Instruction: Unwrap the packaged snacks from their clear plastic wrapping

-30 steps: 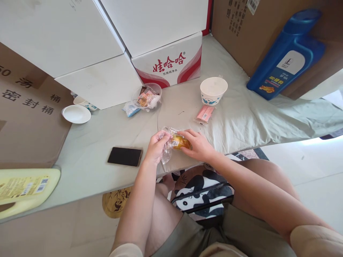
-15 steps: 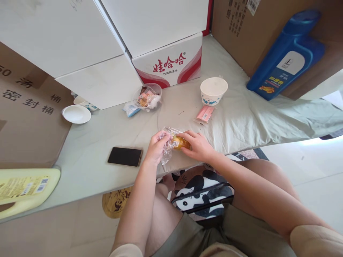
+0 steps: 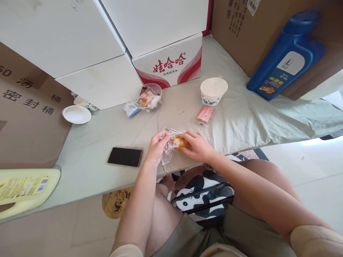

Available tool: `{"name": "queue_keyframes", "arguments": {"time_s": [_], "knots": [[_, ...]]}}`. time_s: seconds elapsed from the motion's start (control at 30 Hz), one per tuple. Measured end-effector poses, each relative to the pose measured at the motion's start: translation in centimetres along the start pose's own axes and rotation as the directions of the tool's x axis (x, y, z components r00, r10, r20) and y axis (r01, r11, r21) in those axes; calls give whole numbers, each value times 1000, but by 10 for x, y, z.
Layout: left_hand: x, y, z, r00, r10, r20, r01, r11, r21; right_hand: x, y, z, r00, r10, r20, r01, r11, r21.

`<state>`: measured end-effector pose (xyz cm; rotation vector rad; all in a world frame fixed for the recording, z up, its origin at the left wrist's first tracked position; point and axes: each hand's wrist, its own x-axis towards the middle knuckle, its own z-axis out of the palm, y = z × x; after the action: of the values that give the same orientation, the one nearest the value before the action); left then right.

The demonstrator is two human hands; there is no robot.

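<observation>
My left hand (image 3: 157,145) pinches the clear crinkled plastic wrapper (image 3: 167,153) between thumb and fingers. Directly to its right lies a golden-brown packaged bun (image 3: 177,143), with a small white label showing through the film. Around the bun's right end my right hand (image 3: 198,145) is closed, fingers over the top and thumb on the near side. Its right end is hidden by that hand. Both hands are low over the cloth near the front edge. A dark smartphone (image 3: 125,156) lies flat left of my left hand.
Behind the hands are a clear bowl of wrapped snacks (image 3: 154,90), a blue-white packet (image 3: 132,109), a paper bowl (image 3: 214,89) and a pink packet (image 3: 205,114). A white bowl (image 3: 77,114) is at left. Boxes (image 3: 171,64) and a blue bottle (image 3: 285,57) stand behind.
</observation>
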<state>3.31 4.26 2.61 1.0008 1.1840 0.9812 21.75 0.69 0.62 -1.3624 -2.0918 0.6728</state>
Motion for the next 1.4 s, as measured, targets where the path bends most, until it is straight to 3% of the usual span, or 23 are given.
{"name": "queue_keyframes", "arguments": {"time_s": [0.2,0.33,0.43,0.67,0.83,0.97,1.07,1.17,1.4], "knots": [[-3,1,2,998,-27,56,33,995,-96,0,-2,3,973,-66,-221,48,995,-89],[-6,2,6,993,0,121,25,977,-210,-1,-3,3,978,-107,-177,87,989,-116],[-7,3,8,990,27,141,20,946,-323,-2,-3,2,972,-94,-217,74,992,-99],[-8,6,8,987,-23,161,89,904,-419,-1,4,1,968,-67,-241,62,998,-27],[-1,2,11,996,-76,37,84,932,-353,1,9,-3,978,-26,-208,54,990,129],[1,1,11,996,-87,-26,75,949,-307,0,7,-6,966,2,-260,53,977,206],[-3,6,11,994,-98,58,113,897,-428,-1,4,-7,959,-2,-282,60,978,198],[-7,12,11,983,-89,163,165,822,-545,-1,3,-6,975,-26,-222,69,980,188],[-7,13,11,985,-55,165,156,698,-699,-1,11,2,991,43,-130,-30,994,100]]}}
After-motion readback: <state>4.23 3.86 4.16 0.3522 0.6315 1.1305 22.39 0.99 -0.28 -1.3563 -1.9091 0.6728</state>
